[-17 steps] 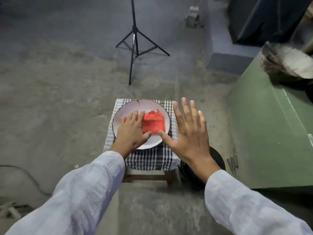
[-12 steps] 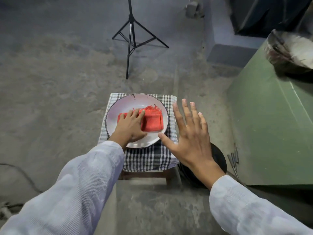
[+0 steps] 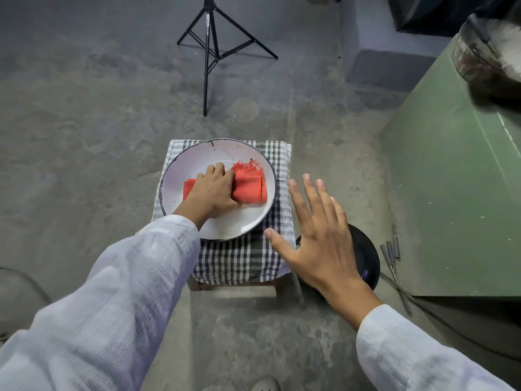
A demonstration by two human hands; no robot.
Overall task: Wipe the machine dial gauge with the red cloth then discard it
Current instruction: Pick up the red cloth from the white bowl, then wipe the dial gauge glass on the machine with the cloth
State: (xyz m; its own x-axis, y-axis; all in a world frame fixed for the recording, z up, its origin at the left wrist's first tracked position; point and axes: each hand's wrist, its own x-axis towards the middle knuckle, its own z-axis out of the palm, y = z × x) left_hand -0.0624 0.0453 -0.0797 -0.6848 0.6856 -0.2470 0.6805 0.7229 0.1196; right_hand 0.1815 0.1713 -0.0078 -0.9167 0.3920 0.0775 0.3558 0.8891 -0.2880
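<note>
Fingers (image 3: 217,170) of my left hand (image 3: 212,190) now curl shut around the cloth (image 3: 249,183) they lay flat on a moment ago, so I judge the pickup begun, while my right hand (image 3: 318,235) hovers spread, empty, to the right.

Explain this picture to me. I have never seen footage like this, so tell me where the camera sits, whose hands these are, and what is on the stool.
There is no robot here. One camera, worn on a person's head, looks forward and down, so the two arms in pale sleeves are that person's own. A stool covered by a checked cloth carries a white plate, and a folded red cloth lies on it. The left hand has closed around the red cloth, which still rests on the plate. The right hand is open, flat and empty beside the stool. A tripod stands behind, a green machine on the right.
</note>
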